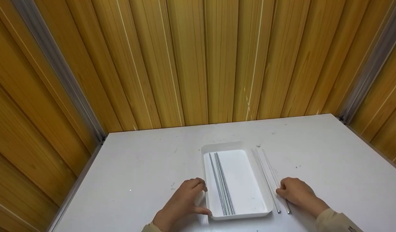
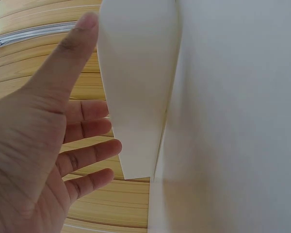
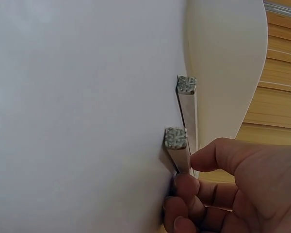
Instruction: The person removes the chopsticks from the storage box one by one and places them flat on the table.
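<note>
A shallow white tray (image 1: 241,180) stands on the table, with several metal chopsticks (image 1: 223,187) lying lengthwise along its left side. My left hand (image 1: 185,196) is at the tray's near left wall, thumb and fingers spread with their tips right at the rim. In the left wrist view, the palm (image 2: 24,145) holds nothing. Right of the tray, my right hand (image 1: 296,191) pinches one square-ended chopstick (image 3: 179,145) between thumb and fingers. A second loose chopstick (image 3: 188,104) lies beside it, closer to the tray wall. Both have patterned end faces.
The white table (image 1: 146,161) carries small marks and specks. Beyond its back edge rises a wood-patterned panel wall (image 1: 191,64), with similar panels at both sides and grey metal posts (image 1: 56,64) in the corners.
</note>
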A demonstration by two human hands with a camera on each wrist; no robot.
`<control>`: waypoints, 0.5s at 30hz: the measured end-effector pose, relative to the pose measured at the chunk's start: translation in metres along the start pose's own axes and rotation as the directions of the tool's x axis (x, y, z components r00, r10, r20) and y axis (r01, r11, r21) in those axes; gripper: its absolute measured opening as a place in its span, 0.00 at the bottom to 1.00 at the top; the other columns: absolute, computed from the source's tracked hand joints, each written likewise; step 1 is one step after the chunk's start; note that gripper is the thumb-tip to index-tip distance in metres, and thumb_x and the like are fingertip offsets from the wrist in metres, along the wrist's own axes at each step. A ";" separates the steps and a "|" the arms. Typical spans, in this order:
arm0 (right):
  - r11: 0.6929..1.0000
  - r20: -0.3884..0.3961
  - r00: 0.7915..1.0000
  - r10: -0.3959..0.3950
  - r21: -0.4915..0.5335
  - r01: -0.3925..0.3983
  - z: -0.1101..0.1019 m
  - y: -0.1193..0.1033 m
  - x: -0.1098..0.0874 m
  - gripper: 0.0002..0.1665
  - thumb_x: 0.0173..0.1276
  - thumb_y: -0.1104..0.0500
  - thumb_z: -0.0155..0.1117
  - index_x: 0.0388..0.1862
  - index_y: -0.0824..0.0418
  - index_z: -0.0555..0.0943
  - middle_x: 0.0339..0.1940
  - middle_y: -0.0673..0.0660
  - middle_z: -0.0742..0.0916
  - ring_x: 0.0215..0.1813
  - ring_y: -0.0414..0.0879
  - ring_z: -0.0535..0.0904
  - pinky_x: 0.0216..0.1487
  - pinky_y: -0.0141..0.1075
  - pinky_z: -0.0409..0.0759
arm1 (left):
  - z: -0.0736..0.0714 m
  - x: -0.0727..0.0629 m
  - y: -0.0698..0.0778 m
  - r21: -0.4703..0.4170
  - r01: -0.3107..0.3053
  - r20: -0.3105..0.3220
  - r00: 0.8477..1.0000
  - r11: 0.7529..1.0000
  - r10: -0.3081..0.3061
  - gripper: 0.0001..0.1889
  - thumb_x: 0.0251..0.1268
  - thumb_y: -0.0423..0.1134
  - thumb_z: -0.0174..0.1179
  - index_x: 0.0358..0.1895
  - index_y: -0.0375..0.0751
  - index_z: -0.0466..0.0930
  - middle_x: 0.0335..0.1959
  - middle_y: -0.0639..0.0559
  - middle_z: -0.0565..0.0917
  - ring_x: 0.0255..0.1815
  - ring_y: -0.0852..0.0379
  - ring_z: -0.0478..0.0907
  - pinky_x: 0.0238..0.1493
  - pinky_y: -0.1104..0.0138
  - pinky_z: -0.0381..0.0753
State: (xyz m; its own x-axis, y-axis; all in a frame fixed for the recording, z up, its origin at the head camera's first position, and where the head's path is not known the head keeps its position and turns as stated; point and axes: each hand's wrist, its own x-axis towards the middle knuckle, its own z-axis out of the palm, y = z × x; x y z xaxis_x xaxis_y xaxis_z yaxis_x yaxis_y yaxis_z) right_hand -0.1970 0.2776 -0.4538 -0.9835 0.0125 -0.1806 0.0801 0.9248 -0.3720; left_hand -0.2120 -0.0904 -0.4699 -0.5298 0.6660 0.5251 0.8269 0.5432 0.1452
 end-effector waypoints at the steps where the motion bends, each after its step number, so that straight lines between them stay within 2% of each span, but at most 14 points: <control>1: 1.000 0.000 1.000 -0.002 -0.001 0.002 0.000 0.000 0.000 0.14 0.63 0.56 0.60 0.19 0.58 0.72 0.16 0.50 0.75 0.23 0.43 0.69 0.24 0.32 0.64 | 0.000 0.000 0.000 -0.003 0.002 0.000 1.000 1.000 -0.002 0.32 0.35 0.64 0.71 0.39 0.44 0.77 0.46 0.54 0.79 0.45 0.59 0.75 0.52 0.65 0.78; 15: 0.999 -0.033 0.999 -0.033 -0.026 0.032 -0.010 -0.006 0.001 0.14 0.64 0.55 0.58 0.20 0.58 0.72 0.17 0.50 0.74 0.24 0.43 0.69 0.24 0.33 0.64 | 0.000 -0.001 0.001 0.006 -0.003 0.006 1.000 1.000 0.003 0.33 0.35 0.65 0.69 0.40 0.43 0.77 0.46 0.54 0.79 0.45 0.60 0.76 0.54 0.66 0.78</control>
State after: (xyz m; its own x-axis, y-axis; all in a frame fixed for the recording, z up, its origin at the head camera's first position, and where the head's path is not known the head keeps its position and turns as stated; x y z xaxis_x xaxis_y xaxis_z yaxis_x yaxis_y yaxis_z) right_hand -0.2000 0.2755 -0.4427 -0.9904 -0.0054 -0.1383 0.0444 0.9342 -0.3540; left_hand -0.2105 -0.0908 -0.4701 -0.5284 0.6709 0.5203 0.8275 0.5441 0.1388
